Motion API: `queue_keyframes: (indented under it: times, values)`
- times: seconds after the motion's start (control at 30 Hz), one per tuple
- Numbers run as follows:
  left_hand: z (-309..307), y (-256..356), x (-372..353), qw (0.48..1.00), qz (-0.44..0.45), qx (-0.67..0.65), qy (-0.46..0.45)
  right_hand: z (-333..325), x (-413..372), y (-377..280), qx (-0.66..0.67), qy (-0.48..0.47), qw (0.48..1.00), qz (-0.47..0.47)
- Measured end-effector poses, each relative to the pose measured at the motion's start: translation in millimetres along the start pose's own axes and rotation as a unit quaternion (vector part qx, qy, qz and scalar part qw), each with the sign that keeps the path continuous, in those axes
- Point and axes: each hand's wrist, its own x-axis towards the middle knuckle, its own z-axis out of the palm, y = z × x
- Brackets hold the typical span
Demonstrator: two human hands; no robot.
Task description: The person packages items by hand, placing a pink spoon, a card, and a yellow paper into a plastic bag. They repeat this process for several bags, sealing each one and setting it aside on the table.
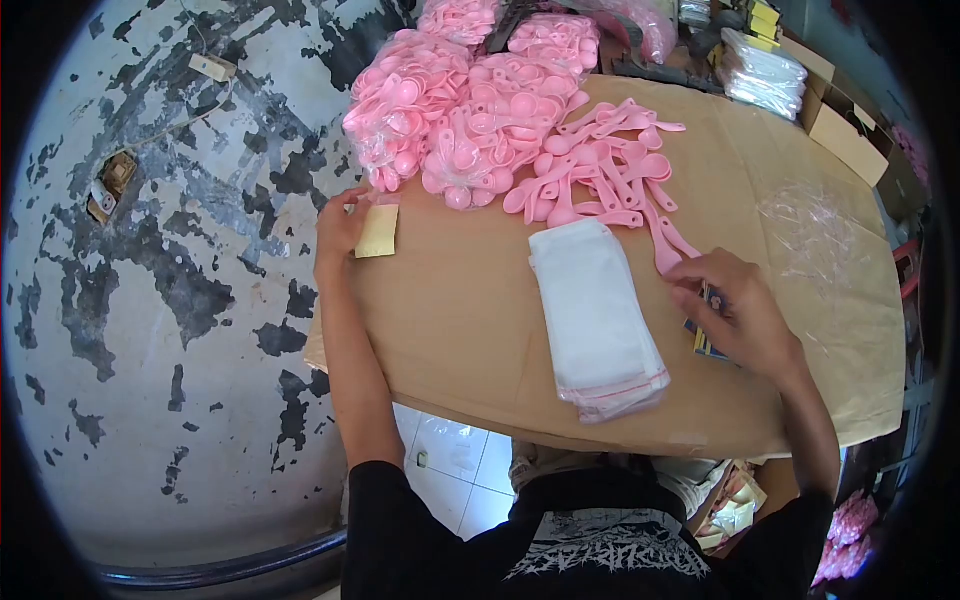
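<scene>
My left hand (342, 226) is at the table's left edge, its fingers bent around the side of a small yellow card (377, 232). Part of that grip is hidden. On the right, my right hand (738, 312) has thumb and fingertips drawn together at the near end of a pink plastic spoon (662, 248). Beneath that palm lies a dark blue and yellow printed card or packet (708, 345), mostly covered. Between the hands is a stack of clear plastic bags (597, 315), flaps toward me. Beyond it loose pink spoons (600, 165) form a heap.
Several bulging bags of pink spoons (410, 95) stand at the back left, by a peeling wall (190, 300). Crumpled clear plastic (815, 225) lies on the right of the brown-covered table (450, 320). At the back right are wrapped plastic packs (762, 75) and a cardboard box (845, 135).
</scene>
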Motion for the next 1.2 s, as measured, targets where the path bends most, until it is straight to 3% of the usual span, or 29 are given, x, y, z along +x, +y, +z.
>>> queue_keyframes:
  times: [0.07, 0.17, 0.23, 0.47, 0.57, 0.6, 0.67, 0.73, 0.8, 0.9, 1.03, 1.13, 1.2]
  values:
    - [-6.9, -3.1, -9.8, 0.995, 0.055, -0.073, -0.039, 6.3, 9.9, -8.4, -0.054, -0.030, 0.998, -0.032]
    - [-24.5, 23.4, -34.7, 0.977, 0.096, -0.058, -0.183, 18.9, 25.3, -14.1, -0.117, -0.097, 0.988, 0.020]
    - [-21.9, 20.0, -32.1, 0.984, 0.057, -0.052, -0.160, 26.3, 36.9, -12.7, -0.176, -0.186, 0.962, 0.097]
    - [-26.6, 25.6, -37.3, 0.993, 0.084, -0.028, -0.078, 20.3, 46.7, -17.6, -0.110, -0.192, 0.963, 0.155]
    - [-13.8, 66.8, -39.2, 0.979, 0.148, 0.042, 0.130, 22.1, 44.9, -10.2, -0.079, -0.186, 0.967, 0.153]
    - [-9.0, 97.2, -47.9, 0.961, 0.231, 0.018, 0.150, 21.1, 45.1, -8.6, -0.069, -0.186, 0.969, 0.149]
    - [9.1, 152.5, -81.3, 0.957, 0.235, -0.166, -0.032, 21.1, 44.2, -5.8, -0.067, -0.187, 0.971, 0.135]
    - [32.4, 181.4, -102.3, 0.865, 0.375, -0.241, -0.232, 21.2, 43.2, -3.9, -0.085, -0.187, 0.972, 0.118]
    - [50.4, 208.2, -116.2, 0.826, 0.436, -0.152, -0.323, 22.6, 39.0, -0.9, -0.096, -0.167, 0.975, 0.107]
    - [68.0, 214.2, -123.6, 0.807, 0.483, -0.121, -0.317, 20.2, 37.5, 0.8, -0.112, -0.154, 0.977, 0.098]
    - [71.6, 215.3, -123.4, 0.814, 0.464, -0.133, -0.325, 9.4, 41.4, 2.5, -0.139, -0.127, 0.978, 0.091]
    - [70.2, 215.6, -123.0, 0.814, 0.463, -0.117, -0.332, -0.6, 39.7, 9.6, -0.098, -0.031, 0.994, 0.028]
    - [70.0, 215.0, -119.8, 0.804, 0.485, -0.089, -0.331, -14.7, 41.8, 7.2, -0.057, -0.018, 0.998, 0.036]
